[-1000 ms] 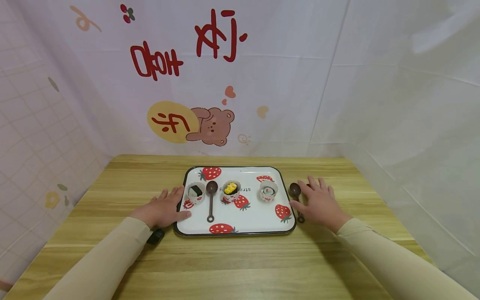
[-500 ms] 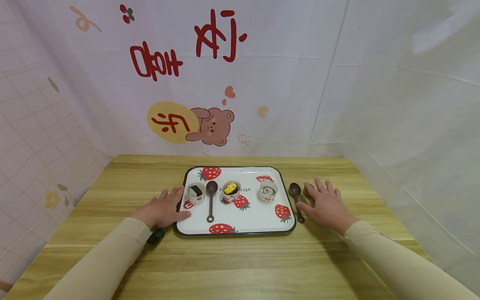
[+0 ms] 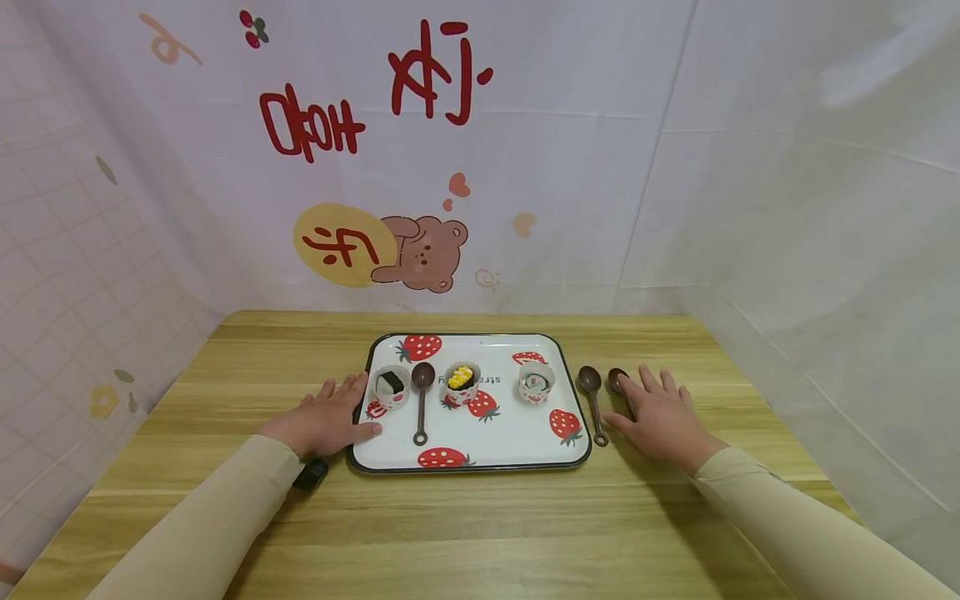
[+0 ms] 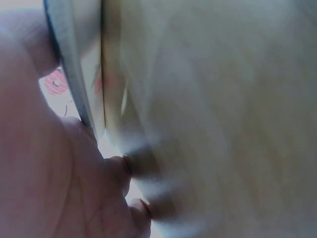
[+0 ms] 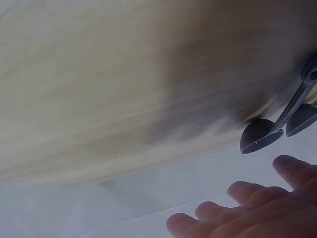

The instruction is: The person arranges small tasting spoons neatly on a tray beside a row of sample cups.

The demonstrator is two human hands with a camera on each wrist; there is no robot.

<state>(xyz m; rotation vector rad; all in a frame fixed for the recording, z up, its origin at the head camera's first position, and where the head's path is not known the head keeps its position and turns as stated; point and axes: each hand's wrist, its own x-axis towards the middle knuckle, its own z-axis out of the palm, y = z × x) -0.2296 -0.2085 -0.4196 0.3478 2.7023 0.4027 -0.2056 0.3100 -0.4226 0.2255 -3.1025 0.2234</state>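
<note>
My left hand (image 3: 326,421) rests at the left edge of a white strawberry-print tray (image 3: 487,442); its thumb lies over the rim. Several things are on the tray: a brown measuring spoon (image 3: 422,408) and three paper cups, one with a rice ball (image 3: 391,382), one with yellow-topped sushi (image 3: 461,377) and one with a white roll (image 3: 536,382). To its right a second measuring spoon (image 3: 589,381) lies on the table. My right hand (image 3: 667,421) is over a third measuring spoon (image 3: 617,380), fingers spread, hiding its handle. Two spoon bowls (image 5: 260,135) show beyond its fingertips in the right wrist view.
The wooden table (image 3: 480,533) meets a white printed curtain (image 3: 570,208) at the back, with more cloth on both sides. A small black object (image 3: 311,475) is under my left wrist.
My right hand has moved to the right, away from the tray, uncovering the second spoon and the bowl of the third. The left hand and the tray stay in place.
</note>
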